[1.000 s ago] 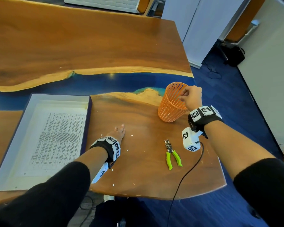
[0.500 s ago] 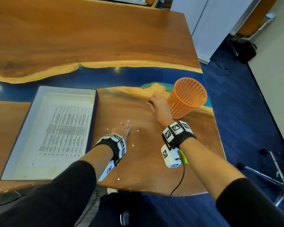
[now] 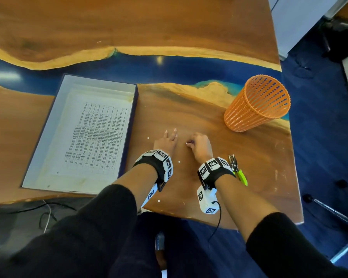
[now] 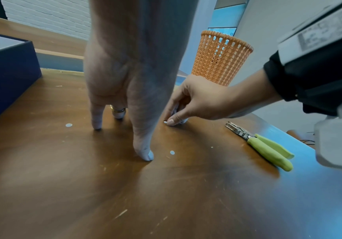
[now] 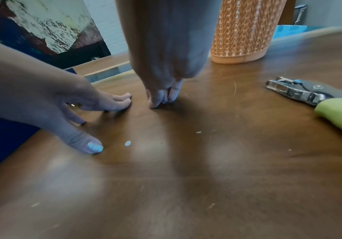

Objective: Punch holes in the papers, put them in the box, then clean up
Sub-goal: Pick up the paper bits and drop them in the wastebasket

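Several white paper dots lie on the wooden table (image 3: 189,109), among them a dot (image 3: 179,161) near my wrists and a dot (image 4: 172,152) by my left thumb. My left hand (image 3: 170,133) rests flat on the table with its fingers straight. Just to its right, my right hand (image 3: 190,142) has its fingertips bunched on the table and pinches a paper dot (image 4: 165,122). The open box (image 3: 38,141) at the left holds a printed paper (image 3: 96,137). The green-handled hole punch (image 3: 237,169) lies to the right of my right wrist.
An orange mesh basket (image 3: 257,103) stands upright near the table's right edge, beyond my right hand. More dots (image 3: 159,201) lie near the front edge. The table ends just past the basket and drops to blue floor.
My right hand let go of the orange basket's rim and came back left and down to the table beside my left hand. The left hand has stayed put.
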A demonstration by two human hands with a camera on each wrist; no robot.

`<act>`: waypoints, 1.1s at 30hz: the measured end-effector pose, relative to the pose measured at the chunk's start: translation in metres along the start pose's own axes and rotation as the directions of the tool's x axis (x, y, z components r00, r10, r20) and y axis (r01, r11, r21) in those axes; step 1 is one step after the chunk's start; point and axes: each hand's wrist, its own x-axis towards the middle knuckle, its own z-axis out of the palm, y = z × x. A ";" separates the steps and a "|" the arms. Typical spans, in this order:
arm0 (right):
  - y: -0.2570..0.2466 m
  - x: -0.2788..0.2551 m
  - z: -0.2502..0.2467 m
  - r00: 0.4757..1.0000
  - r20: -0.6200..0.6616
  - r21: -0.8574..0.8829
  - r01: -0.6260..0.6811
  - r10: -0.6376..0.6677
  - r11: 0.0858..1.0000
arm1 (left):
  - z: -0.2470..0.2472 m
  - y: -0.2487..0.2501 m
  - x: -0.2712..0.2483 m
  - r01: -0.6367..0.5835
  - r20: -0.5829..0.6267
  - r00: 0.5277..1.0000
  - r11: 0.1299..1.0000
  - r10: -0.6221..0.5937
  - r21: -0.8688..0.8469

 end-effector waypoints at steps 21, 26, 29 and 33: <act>-0.001 0.010 0.001 0.991 0.134 -0.061 0.023 -0.015 0.998 | -0.003 0.002 -0.001 -0.003 0.024 1.000 0.999 0.002 0.034; -0.001 0.007 0.000 0.986 0.168 -0.072 0.004 0.008 0.997 | -0.004 -0.001 0.002 -0.015 0.061 0.998 1.000 0.014 0.018; 0.001 0.005 -0.002 0.991 0.137 -0.001 0.007 -0.006 1.000 | -0.004 -0.003 0.003 -0.019 0.074 0.997 1.000 0.018 0.020; -0.002 0.004 -0.019 0.992 0.038 0.071 0.119 -0.121 0.990 | -0.007 -0.004 0.005 -0.044 0.100 0.994 0.999 0.040 0.031</act>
